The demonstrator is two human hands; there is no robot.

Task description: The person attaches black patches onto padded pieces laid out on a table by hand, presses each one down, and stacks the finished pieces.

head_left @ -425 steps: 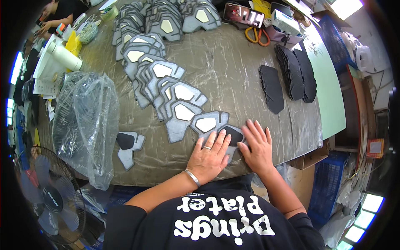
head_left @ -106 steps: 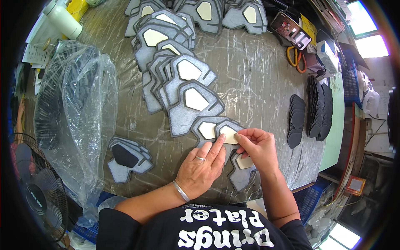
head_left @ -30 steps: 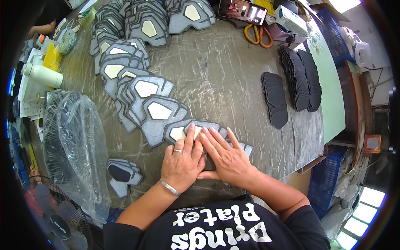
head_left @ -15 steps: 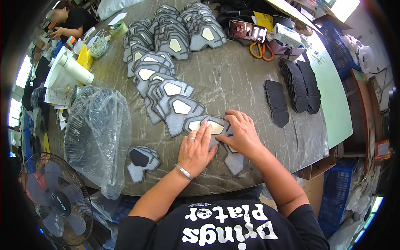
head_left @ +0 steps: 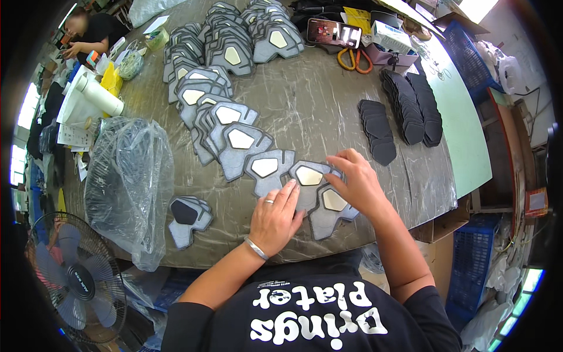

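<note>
Near the front of the table, a grey pad [head_left: 304, 196] with a dark border and a cream inset lies flat. My left hand [head_left: 277, 216] rests its stretched fingertips on the lower left of that pad's cream patch. At its upper right edge is my right hand [head_left: 359, 183], thumb and forefinger spread apart and touching the border. Another such pad [head_left: 322, 222] lies just below, partly beside my right hand. To the upper left, a similar pad [head_left: 265, 178] adjoins a fanned row of overlapping pads [head_left: 234, 154].
Stacked pads [head_left: 234, 38] fill the far side. Black pieces [head_left: 378, 132] lie in rows at right, below orange-handled scissors [head_left: 355, 60] and a phone [head_left: 334, 34]. At left are a clear plastic bag [head_left: 126, 188], a small pad pile [head_left: 190, 217] and a fan [head_left: 79, 278]. A person [head_left: 97, 32] sits far left.
The pad under my hands now lies apart from the one at its left. My left fingers have slid off toward its lower edge, and my right hand has shifted right.
</note>
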